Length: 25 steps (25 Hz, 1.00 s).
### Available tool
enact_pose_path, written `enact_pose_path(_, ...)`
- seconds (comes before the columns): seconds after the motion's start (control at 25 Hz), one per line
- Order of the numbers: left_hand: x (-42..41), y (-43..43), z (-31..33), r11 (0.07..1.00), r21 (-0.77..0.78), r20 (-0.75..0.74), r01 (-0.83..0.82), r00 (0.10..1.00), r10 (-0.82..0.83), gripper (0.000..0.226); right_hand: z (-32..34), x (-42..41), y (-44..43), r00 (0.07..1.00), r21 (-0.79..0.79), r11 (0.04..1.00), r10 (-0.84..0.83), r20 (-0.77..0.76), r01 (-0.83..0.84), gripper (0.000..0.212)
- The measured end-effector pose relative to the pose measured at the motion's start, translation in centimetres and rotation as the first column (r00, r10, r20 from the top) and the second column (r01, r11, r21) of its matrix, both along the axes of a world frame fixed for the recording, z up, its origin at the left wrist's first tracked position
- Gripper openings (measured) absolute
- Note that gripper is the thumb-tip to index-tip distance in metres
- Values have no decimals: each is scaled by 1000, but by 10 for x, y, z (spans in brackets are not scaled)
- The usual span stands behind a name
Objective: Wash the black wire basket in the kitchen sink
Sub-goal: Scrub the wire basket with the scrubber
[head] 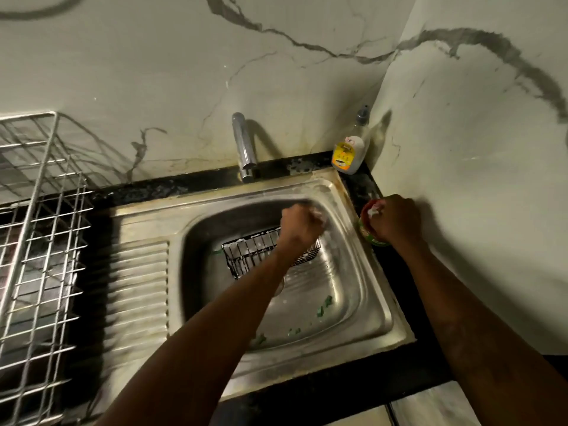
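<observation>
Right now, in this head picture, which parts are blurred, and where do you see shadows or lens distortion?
Head view: motion blur smears the left hand and the wire rack, while the black wire basket is sharper; head view: dim light throws hard shadows of the tap and the bottle rightward on the wall; head view: the wide lens bends the sink rim.

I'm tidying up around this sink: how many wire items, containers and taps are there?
Wire items: 2, black wire basket, silver rack
Containers: 2, bottle, round tub
Taps: 1, the tap
Total: 5
</observation>
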State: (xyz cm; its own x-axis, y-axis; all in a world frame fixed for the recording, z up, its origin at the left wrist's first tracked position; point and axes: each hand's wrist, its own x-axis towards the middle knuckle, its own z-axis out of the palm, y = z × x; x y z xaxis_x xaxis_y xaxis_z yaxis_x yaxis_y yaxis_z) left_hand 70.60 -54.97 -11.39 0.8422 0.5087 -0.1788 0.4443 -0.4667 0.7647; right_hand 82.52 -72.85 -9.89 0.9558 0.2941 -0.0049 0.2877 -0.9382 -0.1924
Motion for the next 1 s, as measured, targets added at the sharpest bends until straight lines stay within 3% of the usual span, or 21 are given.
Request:
enact_pose_path(0.12,-44,50,-7,995,73,21,-74,997,72,11,4,-31,34,995,376,926,-7,101,-32,20)
enact_pose_path(0.2,-73,85,-16,974,187,-24,-129,990,136,14,-6,-56,70,988,497,854,140,62,-152,20)
enact_pose_path(0.32,-109,129,-33,961,252,-159,-117,974,161,17,-38,-81,117,950,445,856,311,-37,-262,23)
enact_pose_path(0.48,-132,150,-47,959,249,-350,137,936,-42,23,-69,-109,160,907,316,882,403,-123,-349,20)
enact_pose_path(0.6,-131,157,-57,948,261,-305,182,947,-98,21,-85,-128,187,877,237,868,469,-103,-436,18)
enact_pose_path(0.76,-130,174,-68,947,233,-288,222,946,-151,18,-84,-169,227,813,308,806,564,-141,-506,20)
enact_pose_path(0.88,-133,184,-74,954,207,-228,217,959,-169,16,-88,-172,234,765,214,769,633,-123,-602,18)
enact_pose_path(1.0,-130,186,-78,975,141,-185,171,972,-144,14,-85,-128,197,911,183,899,412,-38,-399,18)
